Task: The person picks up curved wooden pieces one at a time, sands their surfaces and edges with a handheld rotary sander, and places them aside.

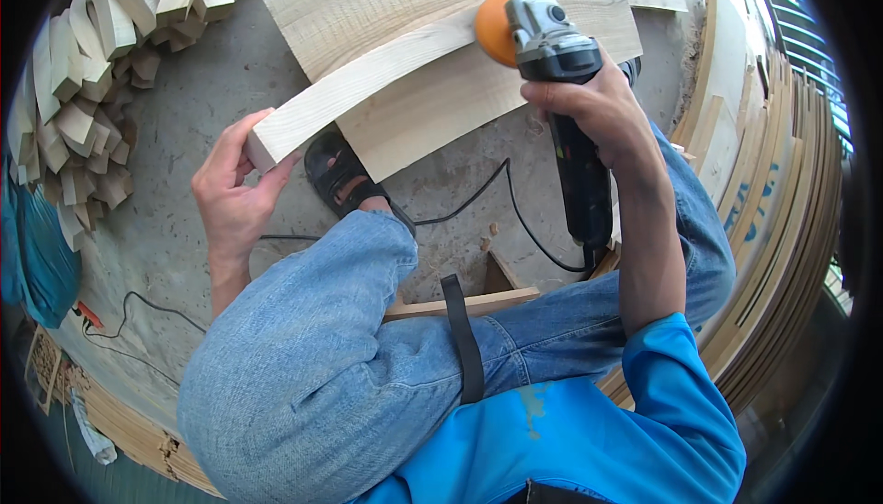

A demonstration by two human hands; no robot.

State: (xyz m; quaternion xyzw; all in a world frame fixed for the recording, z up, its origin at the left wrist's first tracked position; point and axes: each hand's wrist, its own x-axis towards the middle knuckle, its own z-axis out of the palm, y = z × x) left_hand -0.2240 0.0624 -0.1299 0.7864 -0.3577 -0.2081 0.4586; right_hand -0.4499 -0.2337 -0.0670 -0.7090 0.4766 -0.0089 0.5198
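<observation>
The left hand (235, 182), between nine and ten o'clock, grips the near end of the beam (368, 85), thumb on one side and fingers on the other. This pale, curved beam runs from ten o'clock up to twelve, arching over the broad board (441, 122), which lies on the floor (230, 63). At two o'clock the right hand (607, 108) is wrapped around the grinder (575, 168), palm and fingers closed about its black body just behind the grey head. The grinder's orange disc (494, 30), toward one o'clock, overlaps the beam's far end and hides it; whether the two are pressed together cannot be told. A black cord (511, 193) leaves the grinder's tail at four o'clock and bends across the floor toward the left leg. A sandal (333, 173) at ten o'clock stands just beside the board's corner. Around ten o'clock, well apart from the beam, is a heap of curved blocks (110, 21), with a blue-green bag (46, 256) below it at nine. Long planks (782, 219) are stacked at three o'clock. The jeans (303, 357) fill seven o'clock, and the blue shirt (589, 440) fills five.
</observation>
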